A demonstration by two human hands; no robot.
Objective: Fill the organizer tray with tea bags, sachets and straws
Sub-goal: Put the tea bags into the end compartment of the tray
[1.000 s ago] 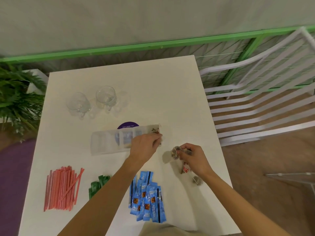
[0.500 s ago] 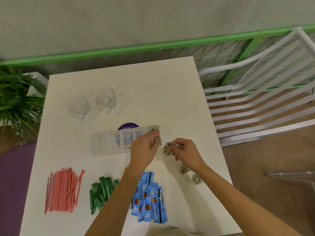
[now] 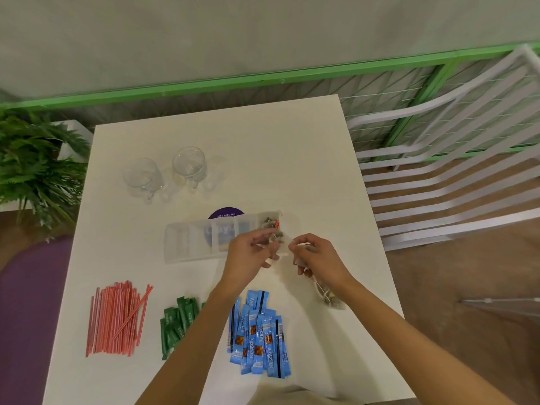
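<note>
A clear organizer tray [image 3: 187, 244] with several compartments lies mid-table; its rightmost compartment holds tea bags [image 3: 270, 223]. My left hand [image 3: 248, 255] and my right hand [image 3: 317, 257] meet at the tray's right end, both pinching one tea bag [image 3: 279, 239] between them. More tea bags [image 3: 331, 298] lie on the table under my right wrist. Red straws [image 3: 117, 320] lie front left, green sachets [image 3: 176, 320] beside them, blue Nescafe sachets [image 3: 258, 334] in front of my arms.
Two glass mugs [image 3: 166, 173] stand at the back left of the white table [image 3: 292, 159]. A purple round sticker [image 3: 226, 213] lies behind the tray. A plant [image 3: 32, 165] is off the left edge, a white slatted chair [image 3: 444, 182] to the right.
My right hand has carried a tea bag from the table's right side up to the tray's right end, where my left hand now also grips it.
</note>
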